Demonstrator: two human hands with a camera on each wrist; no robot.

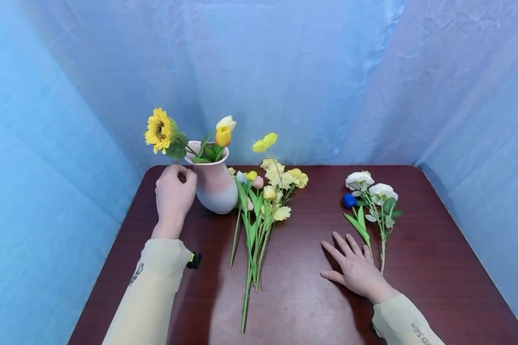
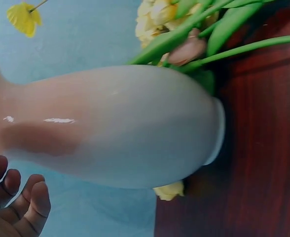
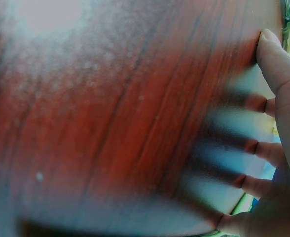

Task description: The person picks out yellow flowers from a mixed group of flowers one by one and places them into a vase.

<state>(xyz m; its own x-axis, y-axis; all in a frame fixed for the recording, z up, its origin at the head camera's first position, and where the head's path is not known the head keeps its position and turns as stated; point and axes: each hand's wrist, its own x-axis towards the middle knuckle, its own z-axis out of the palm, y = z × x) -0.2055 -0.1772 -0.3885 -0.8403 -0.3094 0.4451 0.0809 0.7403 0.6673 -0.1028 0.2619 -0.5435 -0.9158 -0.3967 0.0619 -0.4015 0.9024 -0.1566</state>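
Observation:
My left hand (image 1: pixel 176 191) is raised beside a pink-and-white vase (image 1: pixel 217 191), its fingers curled with nothing visible in them. The left wrist view shows the curled fingers (image 2: pixel 34 205) near the vase's neck, apart from it. A sunflower (image 1: pixel 158 131) leans left out of the vase, just above that hand. An orange-yellow tulip (image 1: pixel 223 136) and a white tulip (image 1: pixel 227 122) also stand in it. My right hand (image 1: pixel 358 270) rests palm down on the table, fingers spread, beside the stems of a blue tulip (image 1: pixel 349 200) and white roses (image 1: pixel 383 192).
Pink, yellow and blue tulips (image 1: pixel 259 182) lie with yellow flowers (image 1: pixel 280 177) right of the vase, stems toward me. One yellow bloom (image 1: pixel 265 142) sticks up from them. The dark red table (image 1: pixel 302 297) is backed by blue curtains (image 1: pixel 276 76).

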